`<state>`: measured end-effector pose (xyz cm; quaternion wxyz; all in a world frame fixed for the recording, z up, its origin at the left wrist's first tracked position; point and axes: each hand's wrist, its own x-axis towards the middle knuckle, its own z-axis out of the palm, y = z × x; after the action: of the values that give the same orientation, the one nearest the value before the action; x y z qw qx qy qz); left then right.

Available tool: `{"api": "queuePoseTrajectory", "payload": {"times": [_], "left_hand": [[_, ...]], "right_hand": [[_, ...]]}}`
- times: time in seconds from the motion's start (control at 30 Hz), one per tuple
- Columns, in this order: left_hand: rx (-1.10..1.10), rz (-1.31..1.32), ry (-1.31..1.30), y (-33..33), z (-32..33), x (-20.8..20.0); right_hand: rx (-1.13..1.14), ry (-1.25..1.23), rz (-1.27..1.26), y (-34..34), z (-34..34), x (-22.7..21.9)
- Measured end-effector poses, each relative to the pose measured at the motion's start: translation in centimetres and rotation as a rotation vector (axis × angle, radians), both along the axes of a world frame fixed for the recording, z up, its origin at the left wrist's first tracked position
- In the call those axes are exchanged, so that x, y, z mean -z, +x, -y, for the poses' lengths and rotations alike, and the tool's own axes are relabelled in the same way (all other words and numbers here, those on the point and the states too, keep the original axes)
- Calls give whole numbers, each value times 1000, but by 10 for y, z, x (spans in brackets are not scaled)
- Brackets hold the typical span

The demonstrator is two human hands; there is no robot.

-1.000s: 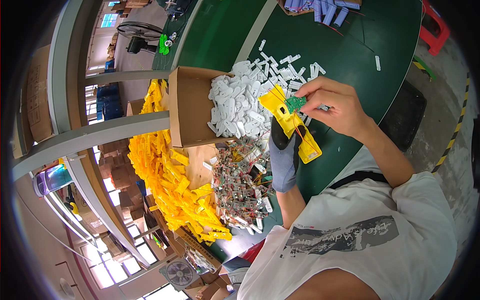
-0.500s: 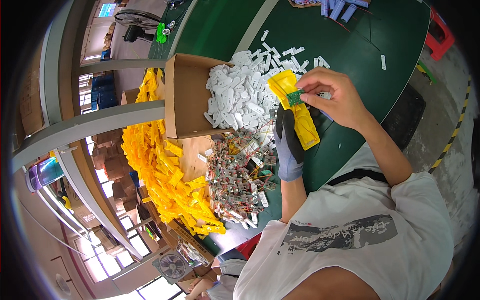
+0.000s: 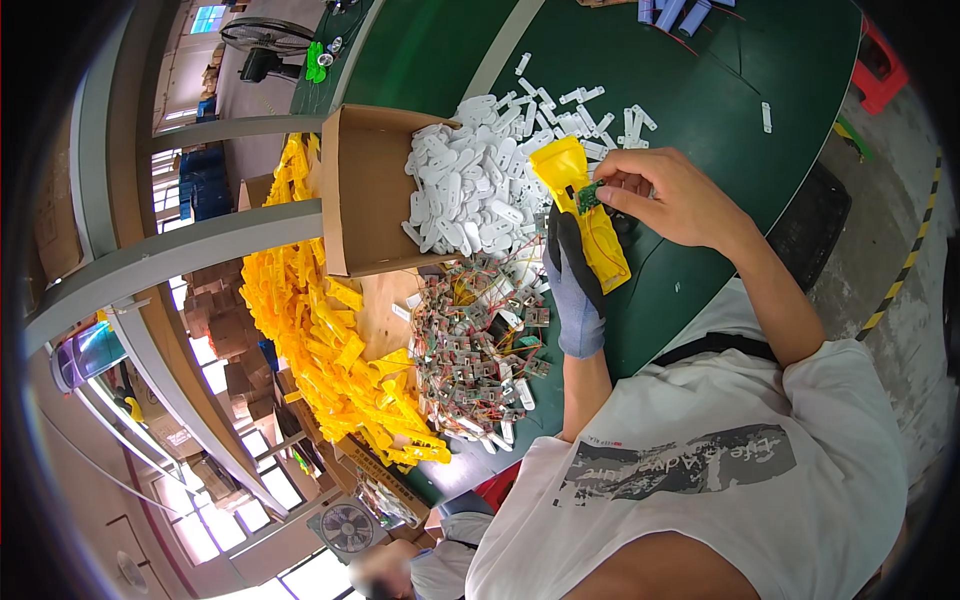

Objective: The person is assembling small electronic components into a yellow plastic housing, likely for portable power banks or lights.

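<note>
In my left hand point(image 3: 575, 290), covered by a grey glove with a black palm, lies a long yellow plastic housing point(image 3: 603, 250). The gloved fingers are wrapped round its underside and left edge. My bare right hand point(image 3: 665, 192) pinches a small green circuit board point(image 3: 589, 196) over the middle of the housing. A thin red wire runs along the inside of the housing below the board. Part of the board is hidden behind my right fingertips.
White plastic pieces point(image 3: 470, 190) spill from a cardboard box point(image 3: 370, 190). Nearer lie wired circuit boards point(image 3: 475, 350), and further left a heap of yellow housings point(image 3: 340, 350). Blue-wrapped cylindrical cells point(image 3: 685, 15) are at the far edge of the green table point(image 3: 720, 90). Another person point(image 3: 450, 560) sits nearby.
The circuit board has tilted from lying nearly flat to a steeper angle in my right fingers. Both hands and the housing have shifted only slightly.
</note>
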<state>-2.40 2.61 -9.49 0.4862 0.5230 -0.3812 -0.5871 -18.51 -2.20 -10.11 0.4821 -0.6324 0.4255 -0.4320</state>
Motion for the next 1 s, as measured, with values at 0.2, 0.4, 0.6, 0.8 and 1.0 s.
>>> {"api": "queuePoseTrajectory", "payload": {"times": [0.2,0.4,0.6,0.8,1.0], "left_hand": [[-40,-47,21,-4,-1,3],[-45,-63,26,0,-2,6],[48,468,-252,2,-4,11],[-25,-160,-10,-7,-1,8],[192,-334,42,-3,-2,0]], "right_hand": [[-18,2,-41,-4,0,-5],[-17,-90,33,-1,0,-4],[-125,-18,28,-12,2,-7],[-121,55,182,-12,6,5],[-292,204,334,-17,10,13]]}}
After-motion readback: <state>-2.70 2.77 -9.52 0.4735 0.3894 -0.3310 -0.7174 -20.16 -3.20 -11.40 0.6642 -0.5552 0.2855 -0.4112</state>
